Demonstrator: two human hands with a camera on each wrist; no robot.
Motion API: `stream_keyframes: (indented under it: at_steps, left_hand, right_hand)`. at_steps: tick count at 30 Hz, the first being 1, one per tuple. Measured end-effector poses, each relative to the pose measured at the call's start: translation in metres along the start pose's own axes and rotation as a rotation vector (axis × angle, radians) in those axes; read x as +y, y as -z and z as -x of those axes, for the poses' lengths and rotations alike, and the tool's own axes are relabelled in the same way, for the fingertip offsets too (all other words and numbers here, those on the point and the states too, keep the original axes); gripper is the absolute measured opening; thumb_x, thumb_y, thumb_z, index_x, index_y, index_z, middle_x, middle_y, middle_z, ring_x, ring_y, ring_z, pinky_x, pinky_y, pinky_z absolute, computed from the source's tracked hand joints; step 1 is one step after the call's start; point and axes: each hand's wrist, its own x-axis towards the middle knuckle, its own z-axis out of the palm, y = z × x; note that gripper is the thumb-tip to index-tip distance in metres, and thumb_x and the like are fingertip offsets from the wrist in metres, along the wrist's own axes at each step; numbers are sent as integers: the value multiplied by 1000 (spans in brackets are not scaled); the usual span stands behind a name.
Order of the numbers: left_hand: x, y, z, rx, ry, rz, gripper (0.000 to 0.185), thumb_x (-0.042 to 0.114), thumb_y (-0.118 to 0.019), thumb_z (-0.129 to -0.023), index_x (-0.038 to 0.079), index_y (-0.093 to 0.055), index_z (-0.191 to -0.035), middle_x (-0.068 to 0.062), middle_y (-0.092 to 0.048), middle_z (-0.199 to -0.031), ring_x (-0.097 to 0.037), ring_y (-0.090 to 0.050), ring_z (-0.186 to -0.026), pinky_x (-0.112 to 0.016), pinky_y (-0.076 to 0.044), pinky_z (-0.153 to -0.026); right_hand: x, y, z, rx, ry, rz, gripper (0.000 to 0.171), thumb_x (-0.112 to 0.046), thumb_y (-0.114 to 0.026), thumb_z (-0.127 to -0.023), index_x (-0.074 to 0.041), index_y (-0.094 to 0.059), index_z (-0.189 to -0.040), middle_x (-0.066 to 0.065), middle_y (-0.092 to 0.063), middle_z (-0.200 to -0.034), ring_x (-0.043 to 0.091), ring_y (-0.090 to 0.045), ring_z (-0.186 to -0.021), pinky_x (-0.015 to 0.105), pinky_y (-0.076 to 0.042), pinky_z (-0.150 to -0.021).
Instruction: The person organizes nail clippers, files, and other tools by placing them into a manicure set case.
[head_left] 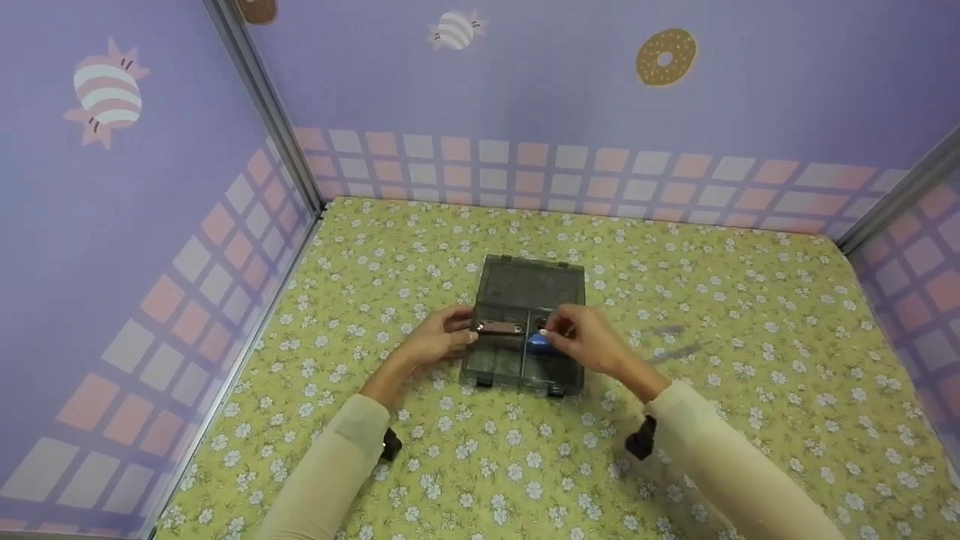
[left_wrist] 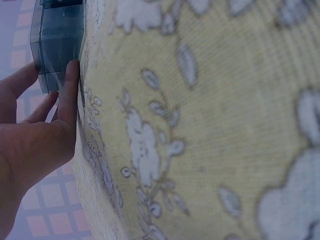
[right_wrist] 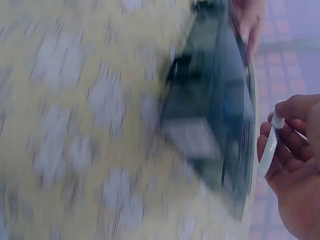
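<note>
A dark clear compartment box (head_left: 529,322) sits mid-worktop (head_left: 750,420). The left hand (head_left: 439,341) rests straight fingers against its left side; the right hand (head_left: 581,337) pinches a small white strip (right_wrist: 270,145) above it.

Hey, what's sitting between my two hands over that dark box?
In the head view, between the left hand and the right hand, a brownish flat piece and a blue piece lie in the compartment box.

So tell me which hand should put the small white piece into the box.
Probably the right hand: it already pinches the small white piece just over the compartment box, while the left hand rests against the box's left side.
</note>
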Motion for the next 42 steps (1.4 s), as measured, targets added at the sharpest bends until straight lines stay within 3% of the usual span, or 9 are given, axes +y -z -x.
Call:
stream_keyframes:
  at_steps: [6,14,24,29,35,42]
  left_hand:
    - [0,0,1,-19,-15,5,63,12,-66,-107,8,-39,-164,-16,-47,-161,-34,-55,-140,-53,-52,-108]
    - [0,-2,0,-21,-7,44,62,10,-64,-107,9,-40,-163,-16,-48,-160,-34,-58,-136,-52,-54,-105]
    - [-1,-2,-2,-41,-31,54,62,9,-64,-107,7,-38,-164,-17,-47,-160,-33,-55,-140,-50,-55,-104]
    - [-1,-1,-3,-43,-26,48,61,10,-64,-107,8,-39,-163,-17,-48,-160,-34,-57,-138,-51,-54,-105]
    - [0,-1,-4,-29,-20,23,64,11,-67,-106,7,-40,-163,-17,-47,-161,-34,-57,-138,-50,-54,-106]
    - [-1,0,0,-22,-17,11,64,13,-68,-106,8,-40,-163,-15,-45,-162,-33,-54,-141,-50,-52,-107]
  right_hand:
    - [-23,-34,-18,-16,64,38,5,-13,-71,-104,-9,-73,-100,-1,-68,-91,11,-62,-74,33,-54,-65]
    - [-39,-74,-31,-95,125,84,6,-11,-72,-103,-12,-73,-97,0,-68,-96,10,-64,-79,31,-56,-69]
    - [-42,-88,-39,-72,148,88,3,-9,-72,-102,-6,-73,-100,3,-70,-99,17,-66,-85,36,-58,-74]
    - [-40,-77,-33,-89,132,95,13,-9,-75,-101,-3,-74,-112,4,-68,-104,17,-66,-87,36,-58,-74]
    - [-24,-38,-16,-13,139,120,13,-6,-77,-98,-1,-75,-111,8,-69,-102,22,-69,-91,40,-61,-80]
    - [20,21,18,42,-46,82,14,-3,-76,-97,2,-74,-111,11,-68,-107,27,-70,-97,48,-60,-89]
